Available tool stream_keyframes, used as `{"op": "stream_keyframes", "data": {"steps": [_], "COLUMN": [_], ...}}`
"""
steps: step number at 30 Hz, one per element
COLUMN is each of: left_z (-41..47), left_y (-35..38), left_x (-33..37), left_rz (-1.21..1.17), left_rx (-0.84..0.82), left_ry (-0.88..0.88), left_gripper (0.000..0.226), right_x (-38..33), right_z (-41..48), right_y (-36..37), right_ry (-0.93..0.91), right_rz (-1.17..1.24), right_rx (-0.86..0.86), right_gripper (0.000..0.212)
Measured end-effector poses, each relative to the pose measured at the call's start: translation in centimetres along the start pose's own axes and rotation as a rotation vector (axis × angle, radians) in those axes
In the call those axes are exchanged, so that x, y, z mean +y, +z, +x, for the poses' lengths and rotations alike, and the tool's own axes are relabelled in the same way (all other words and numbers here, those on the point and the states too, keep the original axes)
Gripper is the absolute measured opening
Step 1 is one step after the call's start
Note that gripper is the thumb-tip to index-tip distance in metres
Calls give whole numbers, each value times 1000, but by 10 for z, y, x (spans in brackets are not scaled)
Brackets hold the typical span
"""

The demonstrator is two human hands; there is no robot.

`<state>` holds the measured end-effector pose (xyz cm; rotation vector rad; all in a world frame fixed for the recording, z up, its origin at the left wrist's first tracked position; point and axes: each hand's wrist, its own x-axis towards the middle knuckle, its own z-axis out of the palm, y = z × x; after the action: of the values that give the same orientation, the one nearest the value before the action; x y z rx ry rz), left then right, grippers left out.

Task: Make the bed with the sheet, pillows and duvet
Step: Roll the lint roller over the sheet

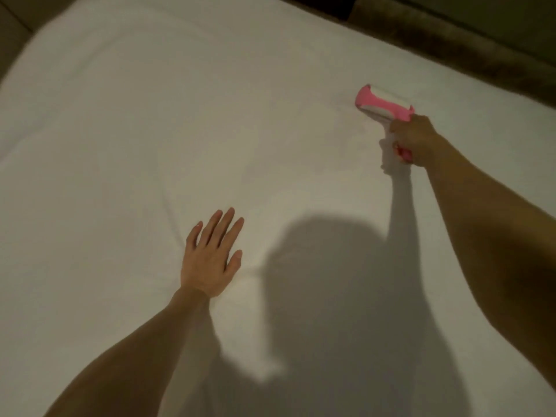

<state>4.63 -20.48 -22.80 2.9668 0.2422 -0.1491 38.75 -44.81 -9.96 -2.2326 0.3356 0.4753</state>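
Sheet (210, 115) covers the whole bed, spread flat with only faint creases, so that step looks nearly done; no pillows or duvet show, and those seem left to you. Your left hand (210, 257) lies palm down on the sheet near the lower middle, fingers spread and straight, gripping nothing. Your right hand (413, 139) reaches far across, curled tight around the handle of a pink roller (383, 103) whose head touches the sheet near the far edge.
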Motion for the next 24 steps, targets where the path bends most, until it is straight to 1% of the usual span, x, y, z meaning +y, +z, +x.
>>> {"op": "stream_keyframes", "data": {"steps": [2,5,7,13,16,18,20,22,24], "left_z": [2,5,6,4,2,0,-1,-4,-10], "left_y": [4,5,3,-8,-12,-14,-16,-19,-25], "left_x": [-3,0,1,7,9,12,14,17,26], "left_rz": [8,3,-17,-43,-36,-18,11,48,108], "left_rx": [20,28,41,72,84,79,74,73,53], "left_ry": [2,17,7,21,20,18,15,-19,-84], "left_gripper": [63,62,61,59,59,59,59,57,53], "right_x": [2,7,14,57,85,104,122,138,150], "right_z": [2,-10,-22,-62,-91,-112,-135,-156,-178], "right_y": [-8,-20,-26,-43,-48,-51,-53,-54,-56], "right_ry": [18,2,-16,-31,-50,-80,-106,-102,-70], "right_rz": [-27,-94,-147,-226,-274,-331,-393,-389,-374], "right_rx": [-42,-84,-92,-136,-138,-135,-121,-96,-76], "right_gripper": [10,14,10,13,12,17,12,6,7]}}
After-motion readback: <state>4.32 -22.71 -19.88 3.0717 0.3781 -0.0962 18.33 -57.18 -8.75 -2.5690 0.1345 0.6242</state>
